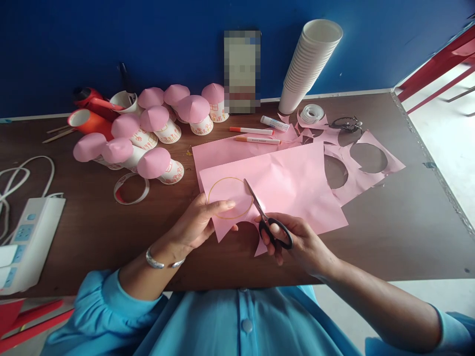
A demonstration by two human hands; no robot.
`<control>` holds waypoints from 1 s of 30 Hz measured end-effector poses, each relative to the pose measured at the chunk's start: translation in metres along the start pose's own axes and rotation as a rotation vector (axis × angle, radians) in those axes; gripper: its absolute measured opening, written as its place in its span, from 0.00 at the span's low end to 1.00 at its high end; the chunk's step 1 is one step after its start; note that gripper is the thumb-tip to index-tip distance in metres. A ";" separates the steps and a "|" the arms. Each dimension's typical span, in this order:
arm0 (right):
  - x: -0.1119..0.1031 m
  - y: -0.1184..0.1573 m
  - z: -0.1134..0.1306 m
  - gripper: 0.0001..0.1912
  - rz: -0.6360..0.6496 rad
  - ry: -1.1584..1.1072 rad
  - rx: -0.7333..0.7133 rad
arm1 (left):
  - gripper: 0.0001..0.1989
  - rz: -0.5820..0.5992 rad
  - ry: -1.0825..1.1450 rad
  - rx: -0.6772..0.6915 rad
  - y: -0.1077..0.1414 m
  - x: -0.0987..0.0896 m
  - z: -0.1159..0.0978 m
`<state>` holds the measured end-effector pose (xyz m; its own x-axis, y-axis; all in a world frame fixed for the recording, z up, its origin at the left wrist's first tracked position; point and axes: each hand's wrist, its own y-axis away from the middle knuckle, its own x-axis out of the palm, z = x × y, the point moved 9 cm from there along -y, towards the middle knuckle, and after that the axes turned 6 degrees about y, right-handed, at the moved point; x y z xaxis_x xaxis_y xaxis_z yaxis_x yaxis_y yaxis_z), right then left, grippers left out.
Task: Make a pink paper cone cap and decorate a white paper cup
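My left hand pinches the lower left part of a pink paper sheet, thumb on top inside a drawn yellow circle. The sheet's lower edge has a curved cut-out. Black-handled scissors are in my right hand, their blades lying along the right side of the circle and pointing up and away. Whether the blades are fully closed is hard to tell. Under this sheet lies another pink sheet. Pink scraps with round holes spread to the right.
Several white cups with pink cone tops stand at the back left, near a paper ring. Behind the sheets are markers, a glue stick, a phone, stacked cups and a tape roll. A power strip lies left.
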<state>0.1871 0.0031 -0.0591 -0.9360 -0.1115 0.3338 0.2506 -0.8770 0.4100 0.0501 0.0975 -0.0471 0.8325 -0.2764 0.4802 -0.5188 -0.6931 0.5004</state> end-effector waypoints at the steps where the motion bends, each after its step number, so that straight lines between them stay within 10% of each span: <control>1: 0.000 0.000 0.000 0.21 -0.003 -0.003 0.003 | 0.13 0.002 0.004 0.004 0.000 0.000 0.000; 30: -0.005 -0.002 -0.002 0.20 -0.013 -0.055 0.029 | 0.09 -0.011 -0.063 0.019 -0.003 -0.004 -0.008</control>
<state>0.1906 0.0050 -0.0630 -0.9244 -0.0736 0.3743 0.2465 -0.8641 0.4389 0.0463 0.1059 -0.0445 0.8489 -0.3099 0.4282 -0.5065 -0.7086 0.4912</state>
